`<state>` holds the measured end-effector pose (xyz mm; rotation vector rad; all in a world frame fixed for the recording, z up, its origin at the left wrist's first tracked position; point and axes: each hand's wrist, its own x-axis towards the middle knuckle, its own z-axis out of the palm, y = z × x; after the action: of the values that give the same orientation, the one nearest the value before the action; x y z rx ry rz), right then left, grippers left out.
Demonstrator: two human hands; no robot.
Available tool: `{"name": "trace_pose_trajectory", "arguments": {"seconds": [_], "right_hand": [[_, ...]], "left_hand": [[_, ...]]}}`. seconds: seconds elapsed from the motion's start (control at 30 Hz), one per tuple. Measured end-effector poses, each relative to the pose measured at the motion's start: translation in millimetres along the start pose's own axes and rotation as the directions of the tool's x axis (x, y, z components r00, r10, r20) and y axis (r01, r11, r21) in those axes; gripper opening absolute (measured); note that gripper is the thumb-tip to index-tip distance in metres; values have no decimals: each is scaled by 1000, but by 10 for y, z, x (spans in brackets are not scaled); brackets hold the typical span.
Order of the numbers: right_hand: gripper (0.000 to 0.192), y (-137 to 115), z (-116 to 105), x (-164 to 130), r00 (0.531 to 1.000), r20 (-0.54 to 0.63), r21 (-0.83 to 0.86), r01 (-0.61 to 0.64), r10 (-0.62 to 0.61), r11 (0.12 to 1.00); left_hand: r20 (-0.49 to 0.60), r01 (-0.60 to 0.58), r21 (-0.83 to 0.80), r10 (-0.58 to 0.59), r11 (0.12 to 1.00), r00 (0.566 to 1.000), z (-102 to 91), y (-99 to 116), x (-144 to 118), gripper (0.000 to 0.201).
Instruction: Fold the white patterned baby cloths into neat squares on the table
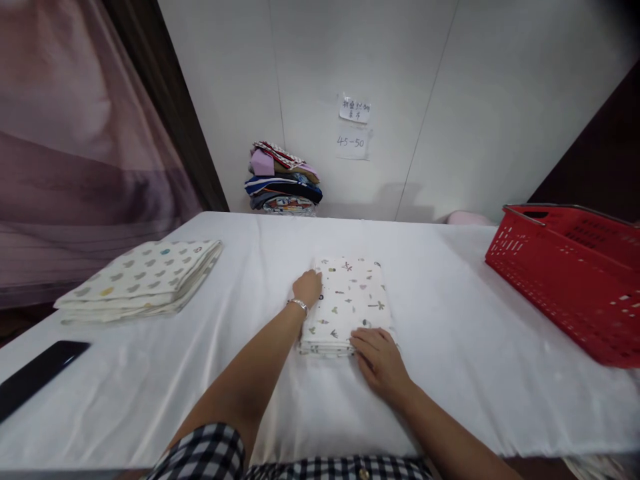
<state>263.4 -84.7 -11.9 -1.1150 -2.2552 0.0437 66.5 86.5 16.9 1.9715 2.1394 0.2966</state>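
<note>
Straight ahead, 2 papers are hanging on the pale wall: the upper sheet is carrying handwritten characters in 2 rows, too small to read surely, and the lower sheet is reading "45-50".

Below them, the left hand is pressing against the left edge of the patterned cloth, its fingers curling inward; their tips are hiding, so whether they are pinching the fabric I cannot tell. The right hand is lying over the near right corner, its fingers stretching out loosely, close together, touching the top layer without gripping it. A silvery bracelet is circling the left wrist.

The patterned cloth is lying in the middle of the white-covered table, forming a neat, upright rectangle, with several layers showing along its near edge. Its white ground is bearing small palms, leaves and other little motifs in muted green, brown and grey.

Toward the left, a thicker folded cloth is showing grey shapes on cream, and a black phone is lying nearer. On the right, a red basket is standing, while a pile of coloured fabrics is rising beyond the far edge.
</note>
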Motion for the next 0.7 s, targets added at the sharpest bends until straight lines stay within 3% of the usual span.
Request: {"name": "trace_pose_trajectory", "arguments": {"seconds": [0.7], "right_hand": [[30, -23, -21, 42, 1000, 4, 46, -28, 28, 999]], "left_hand": [[-47, 21, 27, -20, 999, 999, -23, 18, 229, 39]]}}
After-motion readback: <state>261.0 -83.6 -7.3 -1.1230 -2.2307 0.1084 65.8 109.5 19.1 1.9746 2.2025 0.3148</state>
